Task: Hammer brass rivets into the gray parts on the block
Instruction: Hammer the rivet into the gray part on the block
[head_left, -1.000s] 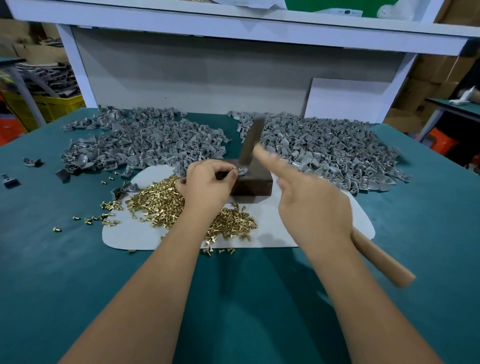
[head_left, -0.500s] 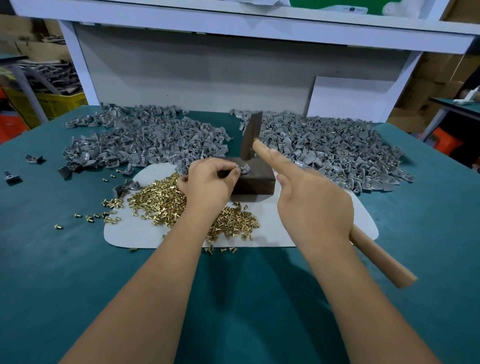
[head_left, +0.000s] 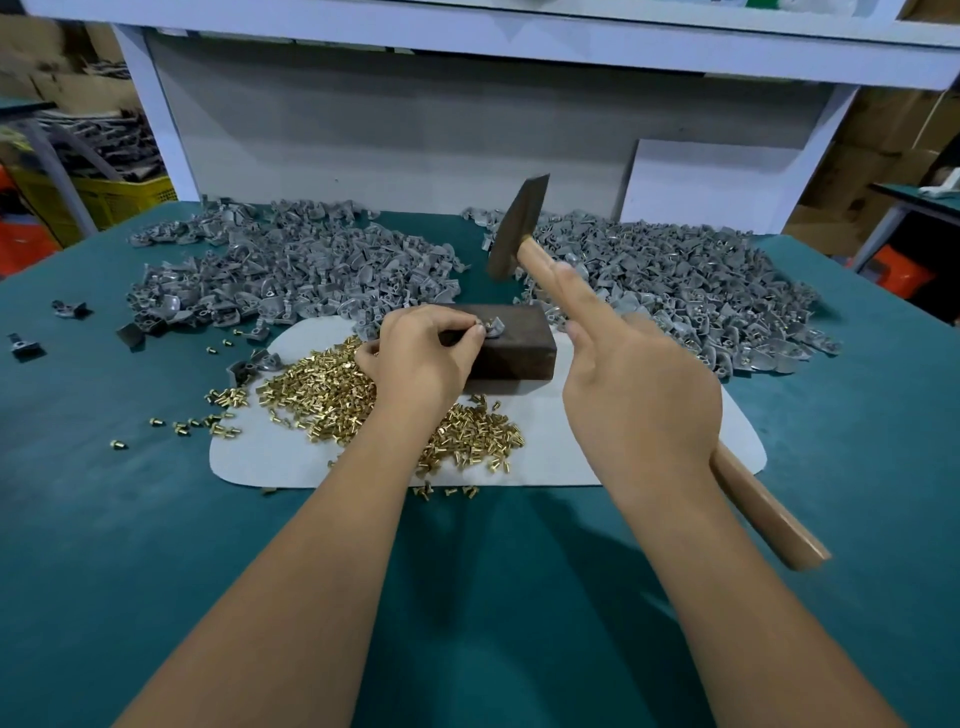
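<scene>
Single wide head cam on me, facing forward and down, close over my hands, table (head_left: 156, 519) filling the view.

Your bare left hand (head_left: 421, 358) and bare right hand (head_left: 641, 410) carry no gloves, rings or watch; both forearms are uncovered, no sleeves in view.
</scene>
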